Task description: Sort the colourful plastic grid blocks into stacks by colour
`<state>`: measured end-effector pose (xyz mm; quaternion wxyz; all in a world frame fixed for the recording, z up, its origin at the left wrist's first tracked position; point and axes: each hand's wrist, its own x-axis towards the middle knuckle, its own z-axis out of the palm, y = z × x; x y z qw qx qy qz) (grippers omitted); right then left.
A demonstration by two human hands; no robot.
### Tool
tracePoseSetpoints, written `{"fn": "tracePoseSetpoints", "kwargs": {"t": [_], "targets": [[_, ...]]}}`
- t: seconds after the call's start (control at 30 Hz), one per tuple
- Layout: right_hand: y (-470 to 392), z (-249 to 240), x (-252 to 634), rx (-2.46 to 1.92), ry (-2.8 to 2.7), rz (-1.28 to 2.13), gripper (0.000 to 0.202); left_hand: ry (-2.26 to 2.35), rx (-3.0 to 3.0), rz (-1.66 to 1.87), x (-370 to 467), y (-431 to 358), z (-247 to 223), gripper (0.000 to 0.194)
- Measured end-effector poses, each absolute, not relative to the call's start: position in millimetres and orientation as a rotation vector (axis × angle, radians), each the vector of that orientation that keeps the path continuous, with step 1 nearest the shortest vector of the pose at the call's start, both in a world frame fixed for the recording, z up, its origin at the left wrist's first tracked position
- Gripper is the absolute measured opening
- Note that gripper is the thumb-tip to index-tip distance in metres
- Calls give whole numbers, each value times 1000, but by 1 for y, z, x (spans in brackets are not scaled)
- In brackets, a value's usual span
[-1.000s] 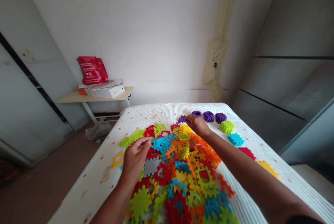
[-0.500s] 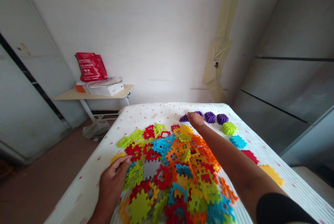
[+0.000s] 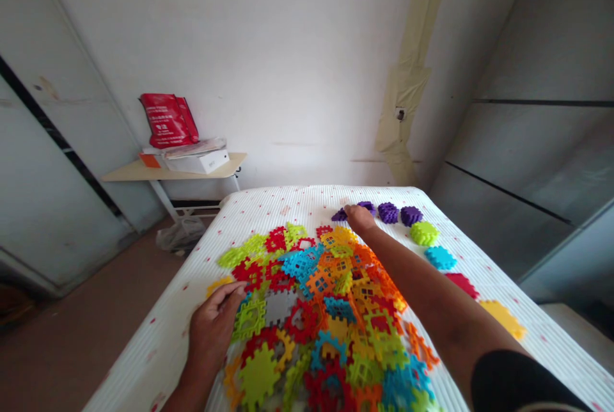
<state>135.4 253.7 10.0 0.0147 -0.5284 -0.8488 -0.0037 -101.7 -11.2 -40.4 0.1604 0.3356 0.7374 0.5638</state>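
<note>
My right hand [image 3: 359, 218] reaches to the far side of the bed, its fingers closed on a purple piece [image 3: 339, 215] lying on the white sheet. Just right of it are a purple piece [image 3: 367, 206] and two purple stacks [image 3: 388, 212] [image 3: 411, 215]. My left hand [image 3: 218, 313] is at the left edge of a heap of colourful toothed plastic pieces [image 3: 336, 309], thumb and fingers pressed together. Whatever it may pinch is too small to make out. A light green piece with a cut-out [image 3: 249, 319] lies beside its fingertips.
Down the right edge run a lime stack [image 3: 424, 233], a blue piece [image 3: 440, 257], a red piece [image 3: 462, 285] and a yellow piece [image 3: 503, 318]. A side table [image 3: 129, 172] at the back left carries a red bag [image 3: 169, 120] and boxes [image 3: 199, 160].
The view has shifted slightly. Both hands keep nearly the same places beside the pieces, and no piece has clearly moved.
</note>
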Motion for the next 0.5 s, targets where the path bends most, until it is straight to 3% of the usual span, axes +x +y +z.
{"fn": "tracePoseSetpoints", "kwargs": {"t": [0.17,0.37,0.5], "targets": [[229,24,145,-1486,-2528,-18,27,2160,1066,1580,-106,-12,-47,32],[166,48,195,-1038,-2620,475,17,2237,1225,1549,-103,-15,-52,33],[127,46,220,-1025,-2645,561,19,2318,1363,1528,-104,-14,-52,31]]}}
